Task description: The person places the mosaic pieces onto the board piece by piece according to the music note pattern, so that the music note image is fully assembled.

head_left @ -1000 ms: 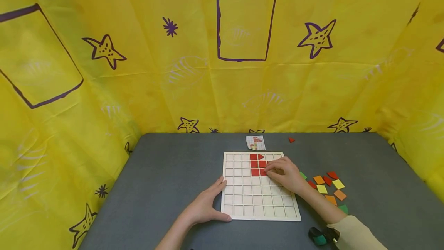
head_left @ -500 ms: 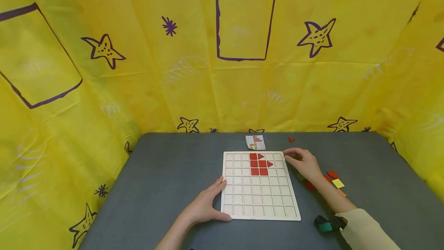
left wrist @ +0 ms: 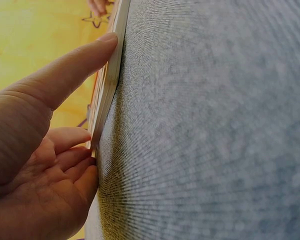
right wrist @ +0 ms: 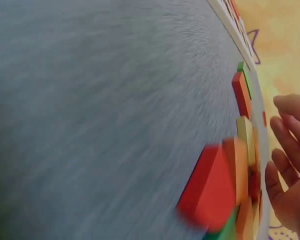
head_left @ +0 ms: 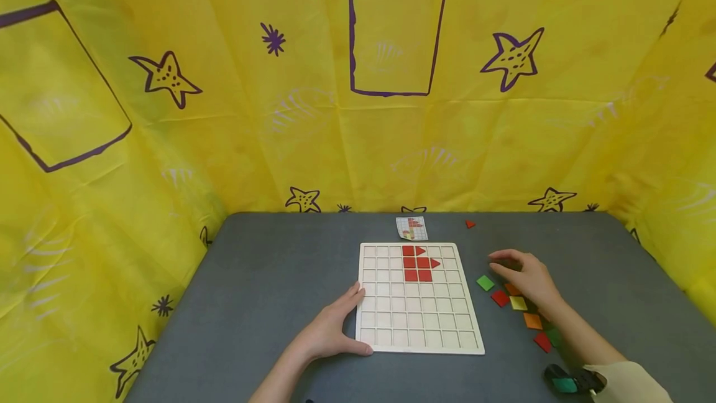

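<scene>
Saw yellow cloth (head_left: 313,142) with purple starfish and frame outlines hung behind a grey desk (head_left: 268,266). Found the board (head_left: 391,322), pale and gridded, lying flat on the desk, with red squares (head_left: 410,263) and red triangles (head_left: 434,264) in its top three rows: one square and a triangle, then two squares and a triangle, then two squares. Noted both triangles pointing right. Saw the left hand (head_left: 330,331) at the board's lower left, touching it with thumb at the near corner and fingers along the left edge, straight and unclenched. Saw the right hand (head_left: 528,275) off to the right, well apart from the left, above the desk with fingers loosely bent and thumb parted from them. Found below and beside it a green tile (head_left: 485,283), a red tile (head_left: 500,298), a yellow tile (head_left: 518,303) and an orange tile (head_left: 532,321), with more pieces partly hidden behind the arm. Spotted a card (head_left: 411,229) with a printed grid just beyond the board, and a loose triangle (head_left: 470,224), red, to its right. Noted a black and teal device (head_left: 565,383) near the pale sleeve (head_left: 629,384).
</scene>
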A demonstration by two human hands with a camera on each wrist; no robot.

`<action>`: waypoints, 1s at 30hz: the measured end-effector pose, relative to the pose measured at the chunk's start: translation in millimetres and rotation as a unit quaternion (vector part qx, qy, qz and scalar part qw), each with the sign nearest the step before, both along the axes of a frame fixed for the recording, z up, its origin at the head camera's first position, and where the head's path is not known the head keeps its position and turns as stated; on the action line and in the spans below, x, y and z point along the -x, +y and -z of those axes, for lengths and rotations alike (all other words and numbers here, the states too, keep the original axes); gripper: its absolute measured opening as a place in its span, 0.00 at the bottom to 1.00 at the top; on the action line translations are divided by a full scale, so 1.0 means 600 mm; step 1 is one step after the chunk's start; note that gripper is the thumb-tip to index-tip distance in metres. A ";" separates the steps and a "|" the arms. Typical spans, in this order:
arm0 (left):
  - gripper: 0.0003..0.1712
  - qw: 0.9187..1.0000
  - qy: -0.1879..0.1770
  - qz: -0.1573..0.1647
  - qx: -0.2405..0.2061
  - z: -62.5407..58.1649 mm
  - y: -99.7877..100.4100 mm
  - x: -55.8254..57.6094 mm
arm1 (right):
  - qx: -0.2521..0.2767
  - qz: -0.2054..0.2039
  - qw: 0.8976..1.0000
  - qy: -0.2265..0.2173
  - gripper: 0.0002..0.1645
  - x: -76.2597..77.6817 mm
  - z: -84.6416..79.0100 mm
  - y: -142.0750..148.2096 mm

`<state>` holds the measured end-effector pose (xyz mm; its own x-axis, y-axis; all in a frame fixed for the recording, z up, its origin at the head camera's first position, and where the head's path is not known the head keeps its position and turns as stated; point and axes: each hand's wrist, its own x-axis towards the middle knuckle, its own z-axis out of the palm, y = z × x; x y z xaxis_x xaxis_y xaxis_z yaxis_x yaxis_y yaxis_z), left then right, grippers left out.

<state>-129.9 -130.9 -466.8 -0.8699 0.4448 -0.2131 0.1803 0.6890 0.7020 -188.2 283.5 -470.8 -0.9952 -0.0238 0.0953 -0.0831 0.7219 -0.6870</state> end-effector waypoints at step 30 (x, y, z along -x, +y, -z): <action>0.63 1.000 0.009 0.002 0.004 -0.001 0.000 0.000 | -0.048 0.013 0.997 0.054 0.15 -0.080 0.014 -0.013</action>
<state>-129.8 -130.6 -466.0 -0.8719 0.4464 -0.2014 0.1955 0.6943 0.6926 -139.9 276.0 -479.1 -0.9795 -0.0125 0.2010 -0.1338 0.7864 -0.6030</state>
